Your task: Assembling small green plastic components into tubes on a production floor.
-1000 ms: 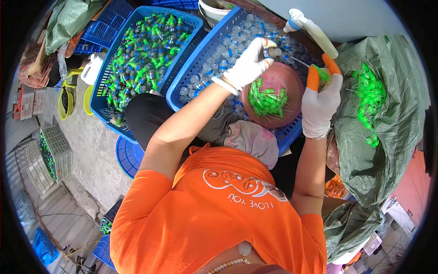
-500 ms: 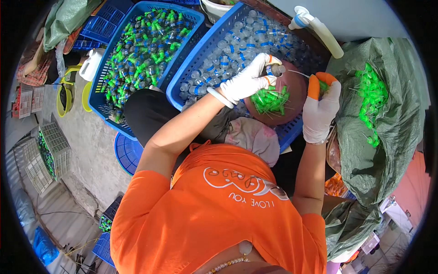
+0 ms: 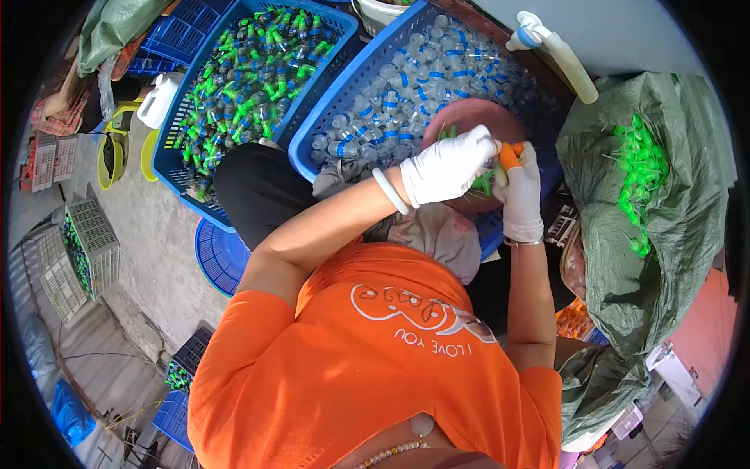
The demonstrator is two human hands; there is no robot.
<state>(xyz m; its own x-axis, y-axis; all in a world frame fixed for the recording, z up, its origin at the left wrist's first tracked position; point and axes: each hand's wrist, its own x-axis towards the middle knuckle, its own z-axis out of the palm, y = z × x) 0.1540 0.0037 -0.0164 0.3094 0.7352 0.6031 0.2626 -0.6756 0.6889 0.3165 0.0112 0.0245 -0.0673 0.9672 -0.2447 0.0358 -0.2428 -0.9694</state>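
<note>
Curling narrowly over the pink bowl [image 3: 483, 116], left hand [image 3: 451, 168] and right hand [image 3: 523, 194] hide any contents; concrete floor [image 3: 160, 246] lies left.

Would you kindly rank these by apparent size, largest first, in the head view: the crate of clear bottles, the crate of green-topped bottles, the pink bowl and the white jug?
1. Crate of clear bottles and crate of green-topped bottles: too alike to rank.
2. Pink bowl, partly hidden.
3. White jug.

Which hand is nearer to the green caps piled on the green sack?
Right. The right hand is left of the green caps, with a gap between; the left hand is farther left.
</note>
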